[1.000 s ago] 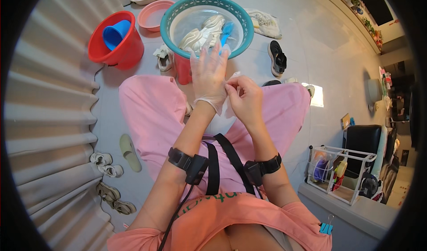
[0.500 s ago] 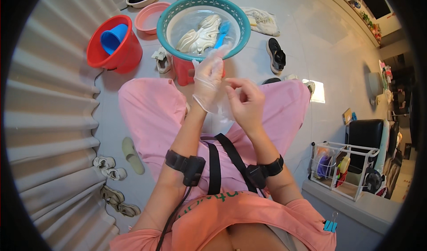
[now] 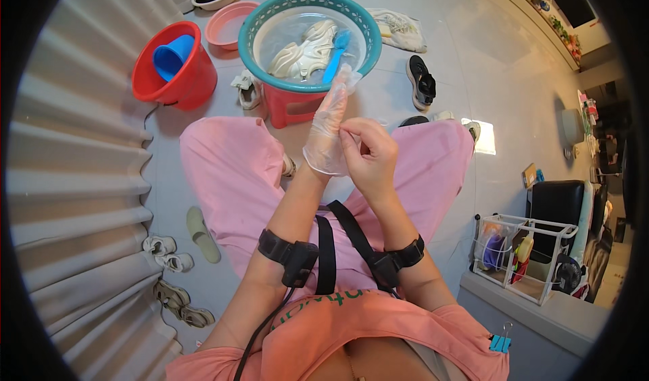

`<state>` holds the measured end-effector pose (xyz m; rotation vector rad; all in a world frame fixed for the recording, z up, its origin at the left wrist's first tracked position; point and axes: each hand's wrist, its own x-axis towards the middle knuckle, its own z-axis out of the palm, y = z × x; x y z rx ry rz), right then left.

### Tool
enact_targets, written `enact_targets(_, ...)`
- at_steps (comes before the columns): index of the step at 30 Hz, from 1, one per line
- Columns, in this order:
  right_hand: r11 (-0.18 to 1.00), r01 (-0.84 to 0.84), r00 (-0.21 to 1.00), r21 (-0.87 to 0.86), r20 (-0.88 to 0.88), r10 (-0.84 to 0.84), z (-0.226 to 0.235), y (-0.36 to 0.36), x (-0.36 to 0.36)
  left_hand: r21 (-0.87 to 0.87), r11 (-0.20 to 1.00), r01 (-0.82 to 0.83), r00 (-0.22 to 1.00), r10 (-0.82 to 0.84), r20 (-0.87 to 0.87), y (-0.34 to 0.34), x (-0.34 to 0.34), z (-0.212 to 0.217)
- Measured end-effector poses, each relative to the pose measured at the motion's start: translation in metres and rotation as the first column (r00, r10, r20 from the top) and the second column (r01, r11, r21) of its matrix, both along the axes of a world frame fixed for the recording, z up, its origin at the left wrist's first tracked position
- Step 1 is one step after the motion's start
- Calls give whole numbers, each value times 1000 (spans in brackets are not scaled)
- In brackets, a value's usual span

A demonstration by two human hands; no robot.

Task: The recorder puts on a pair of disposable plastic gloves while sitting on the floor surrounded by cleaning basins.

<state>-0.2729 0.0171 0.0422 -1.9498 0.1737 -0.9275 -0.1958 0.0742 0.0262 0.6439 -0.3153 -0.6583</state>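
Clearly the clear plastic glove (image 3: 329, 128) is the thing in hand: it sits over the person's left hand (image 3: 324, 138), held up above the pink lap, just in front of the teal basin (image 3: 309, 40). That hand is open inside it, fingers stretched straight toward the basin, while the right hand (image 3: 370, 155) is bare and closed in a pinch on the film beside the palm. The glove looks feather-light, thin and limp, baggy at the fingertips, and I'd judge it tears easily and turns slick once wet, so the cuff edge at the wrist seems the safest place to grip it. White sneakers (image 3: 301, 50) and a blue brush (image 3: 336, 53) lie in the basin's water; a red bucket (image 3: 172, 67) stands to its left.
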Motion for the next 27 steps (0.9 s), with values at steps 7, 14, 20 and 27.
enact_targets(7,979,-9,993,202,-112,32,0,-3,-3,111,990,-82,996,84,-11,-3,-3,-9)
enact_targets(14,972,-48,992,229,-105,74,-3,-11,0,264,930,-255,964,223,147,-10,1,-23)
enact_targets(20,938,-210,965,276,-97,245,-2,-10,-2,291,944,-157,982,118,148,-1,4,-17)
enact_targets(27,921,-278,932,274,-155,328,-7,-11,-7,32,997,-69,997,70,-30,-1,-1,-15)
